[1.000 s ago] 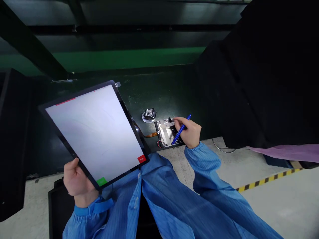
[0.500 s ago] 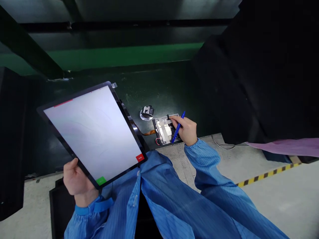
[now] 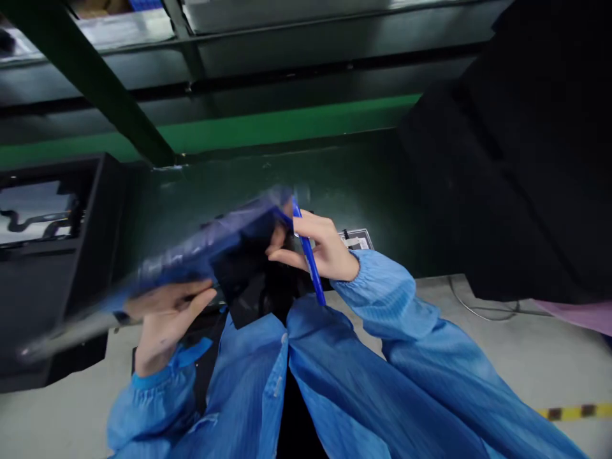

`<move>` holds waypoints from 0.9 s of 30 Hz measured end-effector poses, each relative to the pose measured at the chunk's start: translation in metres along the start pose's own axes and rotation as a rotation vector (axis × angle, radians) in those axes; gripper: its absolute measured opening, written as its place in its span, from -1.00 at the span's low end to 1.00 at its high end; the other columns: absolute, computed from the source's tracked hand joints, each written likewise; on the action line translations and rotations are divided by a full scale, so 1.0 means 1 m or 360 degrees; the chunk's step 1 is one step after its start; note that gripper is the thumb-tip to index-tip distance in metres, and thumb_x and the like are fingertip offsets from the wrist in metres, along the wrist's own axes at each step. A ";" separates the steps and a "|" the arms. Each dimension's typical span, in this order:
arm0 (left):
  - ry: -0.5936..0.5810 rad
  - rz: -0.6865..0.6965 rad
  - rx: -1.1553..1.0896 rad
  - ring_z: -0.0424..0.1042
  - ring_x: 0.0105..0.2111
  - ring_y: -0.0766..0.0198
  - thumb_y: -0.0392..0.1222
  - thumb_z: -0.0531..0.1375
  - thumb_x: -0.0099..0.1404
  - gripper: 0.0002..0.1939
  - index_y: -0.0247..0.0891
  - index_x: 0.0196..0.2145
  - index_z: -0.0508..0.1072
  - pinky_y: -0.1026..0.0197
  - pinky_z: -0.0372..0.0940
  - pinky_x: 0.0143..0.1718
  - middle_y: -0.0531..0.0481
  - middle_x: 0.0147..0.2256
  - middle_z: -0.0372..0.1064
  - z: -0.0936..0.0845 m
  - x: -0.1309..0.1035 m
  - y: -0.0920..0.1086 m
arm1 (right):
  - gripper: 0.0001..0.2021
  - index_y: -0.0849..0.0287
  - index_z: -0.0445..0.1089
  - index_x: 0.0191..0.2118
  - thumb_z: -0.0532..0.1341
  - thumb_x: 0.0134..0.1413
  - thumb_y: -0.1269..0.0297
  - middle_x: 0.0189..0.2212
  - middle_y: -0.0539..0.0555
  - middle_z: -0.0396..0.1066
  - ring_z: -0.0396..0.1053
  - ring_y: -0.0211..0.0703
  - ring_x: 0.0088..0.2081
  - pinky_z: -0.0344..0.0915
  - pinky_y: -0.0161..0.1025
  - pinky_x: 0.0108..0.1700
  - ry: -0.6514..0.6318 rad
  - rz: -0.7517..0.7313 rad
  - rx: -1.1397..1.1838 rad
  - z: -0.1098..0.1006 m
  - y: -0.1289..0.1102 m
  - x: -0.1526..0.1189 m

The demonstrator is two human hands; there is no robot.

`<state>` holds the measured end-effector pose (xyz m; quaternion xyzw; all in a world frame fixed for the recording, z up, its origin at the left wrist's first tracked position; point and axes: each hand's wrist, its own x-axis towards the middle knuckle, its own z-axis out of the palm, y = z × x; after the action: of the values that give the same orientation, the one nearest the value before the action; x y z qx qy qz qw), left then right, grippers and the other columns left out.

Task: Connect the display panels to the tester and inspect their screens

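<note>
While the left hand (image 3: pixel 165 319) is gripping the blurred tablet (image 3: pixel 210 245) by its near edge, tilting it nearly flat, the right hand (image 3: pixel 318 245) is steadying its far corner, fingers pinching a blue pen (image 3: pixel 308 258).

Blue pen (image 3: pixel 308 258), blurred dark-blue panel (image 3: pixel 210 245), pinstriped blue sleeves (image 3: pixel 382 299) — green bench strip (image 3: pixel 287 124), yellow-black floor tape (image 3: pixel 574 412).

Tablet (image 3: pixel 210 245) is motion-blurred, edges and screen unreadable; left hand (image 3: pixel 165 319) smeared too, grip unclear. Board (image 3: pixel 356 240) on the counter (image 3: pixel 363 185) mostly hidden behind right hand (image 3: pixel 318 248). Tray (image 3: pixel 38 210) at left cut off by frame edge.
</note>
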<state>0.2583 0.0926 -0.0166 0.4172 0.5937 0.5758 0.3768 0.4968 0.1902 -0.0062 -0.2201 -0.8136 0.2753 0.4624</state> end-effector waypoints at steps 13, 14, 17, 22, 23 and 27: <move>-0.0845 0.1732 0.1227 0.42 0.20 -0.03 -0.54 0.20 0.34 -0.47 -0.24 0.21 0.41 -0.31 0.27 0.27 -0.20 0.15 0.47 -0.053 0.000 0.021 | -0.37 0.09 0.13 0.31 0.26 0.22 -0.02 0.16 0.20 0.38 0.50 -0.02 0.00 0.46 -0.03 0.08 0.0076 0.0217 0.0141 -0.003 0.057 0.024; -0.0853 0.1787 0.1210 0.42 0.19 -0.04 -0.51 0.20 0.35 -0.48 -0.25 0.22 0.40 -0.30 0.29 0.26 -0.22 0.15 0.48 -0.055 0.004 0.015 | -0.48 0.10 0.21 0.22 0.27 0.22 0.05 0.03 0.15 0.47 0.54 -0.11 -0.13 0.48 -0.10 -0.01 0.0102 0.0350 0.0236 -0.004 0.057 0.023; -0.0957 0.1815 0.1335 0.37 0.23 -0.08 -0.48 0.16 0.39 -0.48 -0.33 0.27 0.33 -0.33 0.25 0.27 -0.33 0.16 0.44 -0.055 0.019 -0.006 | -0.72 0.10 0.26 -0.19 0.35 0.09 0.19 -0.36 -0.03 0.46 0.48 -0.24 -0.42 0.44 -0.26 -0.31 0.0244 0.0707 0.0461 -0.014 0.049 0.010; -0.0862 0.1835 0.1607 0.20 0.33 -0.06 -0.48 0.13 0.41 -0.41 -0.30 0.35 0.22 -0.35 0.08 0.34 -0.36 0.18 0.41 -0.037 0.031 -0.040 | -0.56 0.08 0.07 -0.33 0.44 0.04 0.21 -0.50 -0.13 0.34 0.31 -0.36 -0.61 0.23 -0.38 -0.57 0.0041 0.1028 0.0869 -0.031 0.022 -0.015; -0.0832 0.1838 0.1618 0.18 0.33 -0.05 -0.47 0.13 0.41 -0.41 -0.28 0.35 0.21 -0.34 0.05 0.35 -0.36 0.18 0.41 -0.032 0.032 -0.047 | -0.57 0.08 0.06 -0.33 0.42 0.08 0.19 -0.50 -0.12 0.35 0.30 -0.37 -0.61 0.23 -0.38 -0.56 0.0027 0.1037 0.0894 -0.032 0.018 -0.019; -0.0782 0.1776 0.1645 0.15 0.35 -0.04 -0.44 0.09 0.44 -0.38 -0.25 0.40 0.12 -0.34 0.02 0.36 -0.37 0.20 0.38 -0.028 0.032 -0.067 | -0.63 0.09 0.06 -0.34 0.32 0.21 0.17 -0.47 -0.06 0.41 0.34 -0.34 -0.54 0.26 -0.35 -0.47 0.0033 0.1012 0.0781 -0.030 0.009 -0.031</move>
<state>0.2167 0.1125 -0.0811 0.8896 0.3889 0.2229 -0.0879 0.5384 0.1857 -0.0189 -0.3466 -0.6104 0.5885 0.4012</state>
